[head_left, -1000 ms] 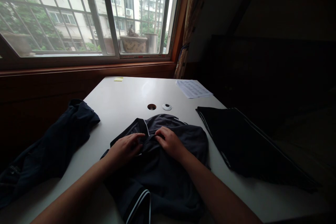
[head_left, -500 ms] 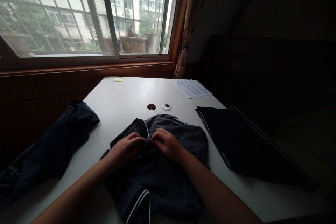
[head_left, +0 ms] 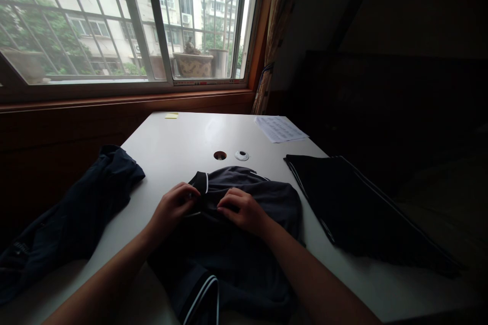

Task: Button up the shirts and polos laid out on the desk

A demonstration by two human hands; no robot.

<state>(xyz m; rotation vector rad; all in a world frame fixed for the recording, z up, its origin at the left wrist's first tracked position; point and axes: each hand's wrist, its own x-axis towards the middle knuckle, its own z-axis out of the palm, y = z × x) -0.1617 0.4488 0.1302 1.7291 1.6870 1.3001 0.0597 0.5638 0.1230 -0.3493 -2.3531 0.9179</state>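
Observation:
A dark navy shirt (head_left: pixel 244 249) with white trim lies bunched on the white table in front of me. Its black collar (head_left: pixel 201 181), edged by a white line, stands up near the far left of the cloth. My left hand (head_left: pixel 176 204) pinches this collar, thumb underneath and fingers on top. To its right, my right hand (head_left: pixel 242 209) has curled fingers closed on the shirt's cloth near the neck opening. A gap now lies between the two hands. White stripes mark a band of the shirt at the near edge.
Dark folded trousers or similar cloth (head_left: pixel 354 208) lie at the right of the table (head_left: pixel 186 137). Another dark garment (head_left: pixel 87 198) hangs over the left edge. Farther back are printed papers (head_left: pixel 280 128), a yellow note (head_left: pixel 171 116), a cable hole (head_left: pixel 220 155) and its white cover (head_left: pixel 242 155).
My left hand has moved left, away from the right hand, drawing the collar with it and folding its left part over. My right hand has hardly moved.

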